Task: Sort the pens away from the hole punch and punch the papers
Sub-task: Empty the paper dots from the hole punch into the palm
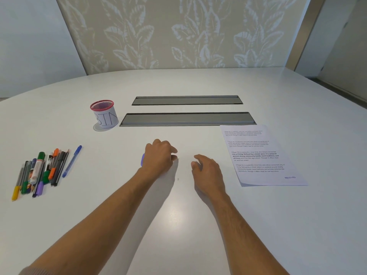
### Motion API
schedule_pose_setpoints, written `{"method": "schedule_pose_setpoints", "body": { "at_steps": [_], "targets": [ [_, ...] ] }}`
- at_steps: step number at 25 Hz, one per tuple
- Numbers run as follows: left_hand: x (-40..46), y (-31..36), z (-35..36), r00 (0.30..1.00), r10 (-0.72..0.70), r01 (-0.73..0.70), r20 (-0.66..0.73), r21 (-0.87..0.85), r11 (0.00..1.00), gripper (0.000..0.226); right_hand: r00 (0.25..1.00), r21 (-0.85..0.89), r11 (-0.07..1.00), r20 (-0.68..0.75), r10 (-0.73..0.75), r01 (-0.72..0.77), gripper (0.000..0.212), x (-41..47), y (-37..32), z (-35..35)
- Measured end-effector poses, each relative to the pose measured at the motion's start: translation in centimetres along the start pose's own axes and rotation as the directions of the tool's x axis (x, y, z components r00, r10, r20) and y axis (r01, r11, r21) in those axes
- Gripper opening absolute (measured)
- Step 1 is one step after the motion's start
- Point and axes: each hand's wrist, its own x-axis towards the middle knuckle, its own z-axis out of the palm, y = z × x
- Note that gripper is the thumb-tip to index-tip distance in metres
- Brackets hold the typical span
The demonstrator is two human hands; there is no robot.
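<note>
Mixed coloured pens (41,172) are grouped at nine o'clock, clear of the purple hole punch (143,160) covered by the curled left hand (159,155); printed paper sheets (260,155) are parked at three o'clock beside the loosely spread, empty right hand (207,168).

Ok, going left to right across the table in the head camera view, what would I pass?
Pile of coloured pens and markers → pink-rimmed mesh cup labelled BIN → left hand, covering something purple → right hand → printed white paper sheets.

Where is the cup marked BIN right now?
In the head view, the cup marked BIN stands upright on the white table, far left of centre, beside the left end of the nearer grey slot and beyond the pens.
</note>
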Motion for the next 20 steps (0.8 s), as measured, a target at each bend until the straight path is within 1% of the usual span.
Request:
{"method": "schedule_pose_setpoints", "body": {
  "at_steps": [3, 4, 5, 6, 7, 8, 9, 10, 11, 13, 16, 20],
  "targets": [
    [0.4, 0.3, 0.7, 1.0, 0.002, -0.003, 0.027, 0.033, 0.999, 0.022, 0.994, 0.226, 0.972, -0.073, 0.085, -0.066, 0.037, 0.2, -0.7, -0.4],
    [0.4, 0.4, 1.0, 0.999, 0.009, -0.01, 0.034, 0.038, 0.999, 0.021, 0.989, 0.337, 0.937, -0.077, 0.125, -0.092, 0.037, 0.4, -0.8, -0.5],
    [0.5, 0.4, 1.3, 0.999, 0.011, -0.012, 0.04, 0.033, 0.999, 0.024, 0.982, 0.49, 0.861, -0.051, 0.183, -0.135, 0.037, 0.6, -1.1, -0.5],
    [0.5, 0.5, 1.5, 0.999, 0.011, -0.012, 0.046, 0.023, 1.0, 0.027, 0.97, 0.653, 0.735, 0.001, 0.242, -0.184, 0.039, 0.8, -1.3, -0.6],
    [0.7, 0.5, 1.7, 0.999, 0.014, -0.015, 0.046, 0.012, 1.0, 0.029, 0.957, 0.788, 0.573, 0.071, 0.281, -0.227, 0.042, 1.0, -1.5, -0.5],
    [0.8, 0.5, 1.8, 0.999, 0.022, -0.023, 0.043, 0.007, 1.0, 0.028, 0.947, 0.884, 0.393, 0.14, 0.29, -0.251, 0.048, 1.1, -1.6, -0.5],
    [1.0, 0.5, 1.9, 0.999, 0.029, -0.029, 0.041, 0.009, 1.0, 0.027, 0.938, 0.937, 0.224, 0.199, 0.284, -0.267, 0.054, 1.2, -1.6, -0.5],
    [1.1, 0.6, 2.0, 0.999, 0.035, -0.035, 0.039, 0.014, 0.999, 0.025, 0.93, 0.958, 0.081, 0.244, 0.276, -0.276, 0.059, 1.2, -1.6, -0.5],
    [1.3, 0.7, 2.0, 0.998, 0.038, -0.039, 0.046, 0.019, 0.999, 0.023, 0.923, 0.96, -0.022, 0.276, 0.27, -0.281, 0.063, 1.2, -1.6, -0.6],
    [1.5, 0.7, 2.1, 0.997, 0.038, -0.041, 0.067, 0.03, 0.999, 0.02, 0.914, 0.948, -0.162, 0.309, 0.263, -0.273, 0.069, 1.3, -1.5, -0.6],
    [1.8, 0.9, 2.3, 0.993, 0.044, -0.054, 0.109, 0.095, 0.994, 0.016, 0.917, 0.93, -0.269, 0.317, 0.24, -0.251, 0.076, 1.4, -1.1, -0.5],
    [1.5, 1.6, 2.1, 0.99, 0.039, -0.064, 0.137, 0.181, 0.981, 0.013, 0.925, 0.92, -0.312, 0.311, 0.22, -0.235, 0.079, 1.4, -0.9, -0.4]
  ]
}}
